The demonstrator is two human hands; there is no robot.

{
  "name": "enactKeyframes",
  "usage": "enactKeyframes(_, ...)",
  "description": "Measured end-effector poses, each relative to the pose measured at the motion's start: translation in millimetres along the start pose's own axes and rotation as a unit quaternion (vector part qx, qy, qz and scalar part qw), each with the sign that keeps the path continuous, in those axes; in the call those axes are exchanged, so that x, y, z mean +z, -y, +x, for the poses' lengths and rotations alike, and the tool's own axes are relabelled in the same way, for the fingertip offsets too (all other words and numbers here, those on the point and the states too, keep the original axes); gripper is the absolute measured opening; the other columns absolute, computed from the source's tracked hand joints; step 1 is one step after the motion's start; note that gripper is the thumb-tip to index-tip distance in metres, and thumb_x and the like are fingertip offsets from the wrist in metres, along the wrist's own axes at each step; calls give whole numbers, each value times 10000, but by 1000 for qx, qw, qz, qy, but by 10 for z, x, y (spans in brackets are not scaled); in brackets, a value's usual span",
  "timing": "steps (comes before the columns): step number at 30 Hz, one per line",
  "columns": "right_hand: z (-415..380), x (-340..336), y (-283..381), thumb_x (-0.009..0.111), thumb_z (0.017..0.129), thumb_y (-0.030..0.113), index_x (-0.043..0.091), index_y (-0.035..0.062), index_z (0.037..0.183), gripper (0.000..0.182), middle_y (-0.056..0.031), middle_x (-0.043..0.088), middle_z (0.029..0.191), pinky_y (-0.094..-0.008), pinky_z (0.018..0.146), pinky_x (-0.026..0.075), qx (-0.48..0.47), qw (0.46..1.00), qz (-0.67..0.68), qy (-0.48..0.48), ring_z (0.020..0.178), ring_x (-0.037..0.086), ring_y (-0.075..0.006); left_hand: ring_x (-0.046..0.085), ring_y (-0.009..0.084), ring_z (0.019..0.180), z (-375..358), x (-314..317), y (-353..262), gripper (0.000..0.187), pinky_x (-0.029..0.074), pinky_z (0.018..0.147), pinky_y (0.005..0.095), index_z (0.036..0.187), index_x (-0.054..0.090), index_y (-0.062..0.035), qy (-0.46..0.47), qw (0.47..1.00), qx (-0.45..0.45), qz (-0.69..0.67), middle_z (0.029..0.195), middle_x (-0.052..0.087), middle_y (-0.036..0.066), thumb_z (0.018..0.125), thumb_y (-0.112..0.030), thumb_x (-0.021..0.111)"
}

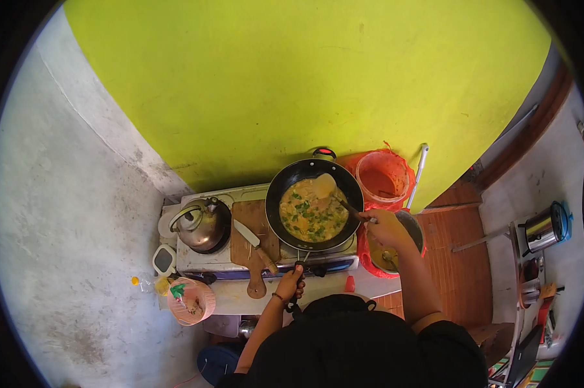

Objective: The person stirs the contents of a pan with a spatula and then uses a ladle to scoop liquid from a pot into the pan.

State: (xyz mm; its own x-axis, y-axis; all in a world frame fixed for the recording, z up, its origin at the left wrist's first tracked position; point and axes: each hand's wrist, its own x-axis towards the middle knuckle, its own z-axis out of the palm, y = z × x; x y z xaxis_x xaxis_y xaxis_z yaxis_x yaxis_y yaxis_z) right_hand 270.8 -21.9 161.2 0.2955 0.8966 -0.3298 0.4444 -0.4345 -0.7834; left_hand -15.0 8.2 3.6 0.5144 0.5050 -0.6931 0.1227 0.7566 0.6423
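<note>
A deep black frying pan [274, 216] sits on the stove, holding yellowish, saucy food [305, 223] scattered with chopped green pieces. My left hand [290, 284] is wrapped around the pan's long black handle on the near side. In my right hand [386, 229], at the pan's right edge, is a spatula [325, 186] with a brown handle; its pale, broad blade lies over the far part of the food. Left of the pan, a knife [248, 234] with a wooden handle rests on a wooden cutting board [255, 288].
A metal kettle [204, 226] stands on the stove's [191, 262] left side. To the pan's right are a red-lined bucket [382, 174] and a pot [413, 229] with a ladle inside. A pink basket [191, 302] sits at the front left. The green wall [318, 77] rises behind.
</note>
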Motion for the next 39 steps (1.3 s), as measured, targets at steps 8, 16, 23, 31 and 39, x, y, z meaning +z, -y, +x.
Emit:
enactKeyframes(8, 242, 205, -100, 532, 751, 152, 581, 119, 1074, 328, -137, 609, 943, -377, 800, 440, -147, 971, -131, -134, 902, 571, -290, 336, 94, 376, 24, -17, 19, 443, 300, 364, 241, 803, 415, -74, -2, 1000, -3, 0, 530, 378, 0, 817, -509, 496)
enactKeyframes(16, 168, 198, -59, 535, 764, 151, 578, 116, 1073, 313, -133, 616, 893, -367, 758, 452, -149, 961, -157, -174, 847, 586, -267, 338, 95, 378, 17, -9, 14, 434, 300, 366, 243, 799, 415, -74, -5, 1000, -6, 0, 534, 381, 0, 824, -501, 489)
enactKeyframes(23, 176, 210, -207, 522, 802, 70, 557, 44, 1087, 288, -27, 519, 629, -229, 354, 356, -9, 998, 53, 37, 453, 462, -70, 343, 97, 378, -7, 9, -14, 435, 304, 365, 243, 794, 413, -74, -5, 1000, -2, 5, 527, 377, -2, 824, -501, 488)
enactKeyframes(31, 191, 327, -245, 512, 792, 63, 576, 35, 1054, 271, -60, 512, 617, -246, 375, 399, -16, 999, -21, 20, 456, 495, -108, 349, 95, 384, -13, 11, -21, 431, 303, 367, 239, 783, 413, -80, -2, 1000, -2, 6, 531, 376, -5, 823, -502, 490)
enactKeyframes(39, 177, 308, -282, 524, 800, 84, 576, 48, 1058, 265, -33, 506, 586, -238, 367, 381, 2, 999, 20, 27, 435, 478, -103, 343, 90, 383, -1, 4, -7, 441, 300, 367, 236, 798, 412, -76, 0, 1000, -4, -1, 528, 373, -8, 820, -509, 492)
